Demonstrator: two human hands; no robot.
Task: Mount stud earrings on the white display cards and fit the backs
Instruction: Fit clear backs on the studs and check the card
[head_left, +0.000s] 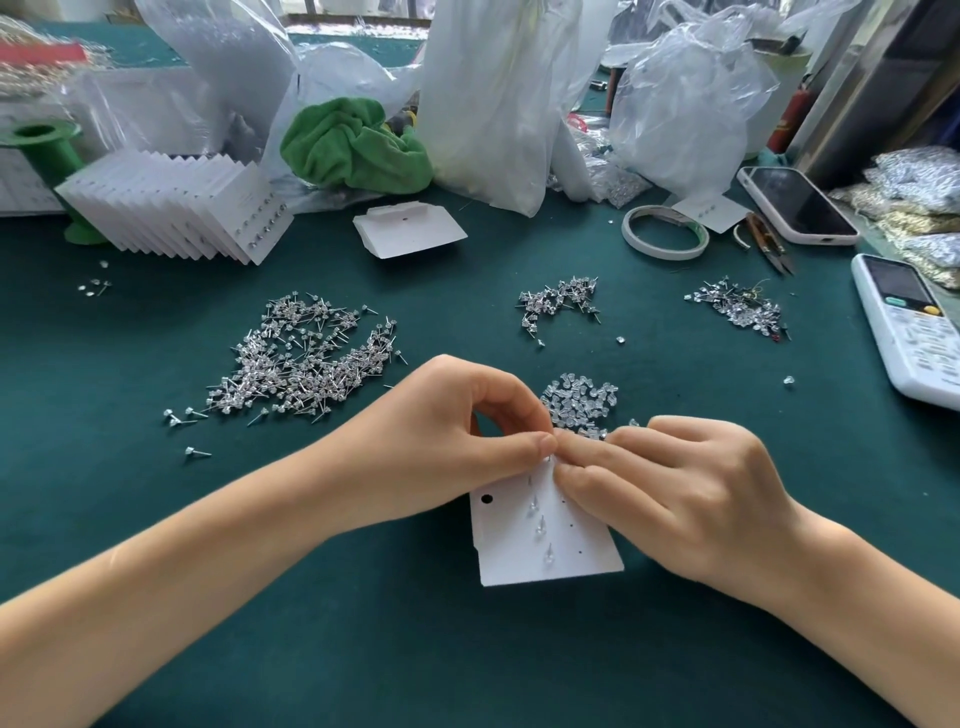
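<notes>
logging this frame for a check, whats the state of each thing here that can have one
white display card in the hands: back side up, three posts with clear backs fitted, some holes unfilled
left hand: pinching the card's top edge
right hand: fingertips pinched at the same spot
fanned stack of white cards: studs mounted
white tape roll: lying flat
white-cased phone: screen dark
green cloth: crumpled

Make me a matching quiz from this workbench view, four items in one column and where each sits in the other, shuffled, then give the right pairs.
Things:
1. green cloth
2. tape roll
3. clear earring backs
4. display card

Places:
A. under both hands' fingertips
B. just beyond the hands
C. far side, among plastic bags
D. left of the phone

Pairs: 1-C, 2-D, 3-B, 4-A
</notes>
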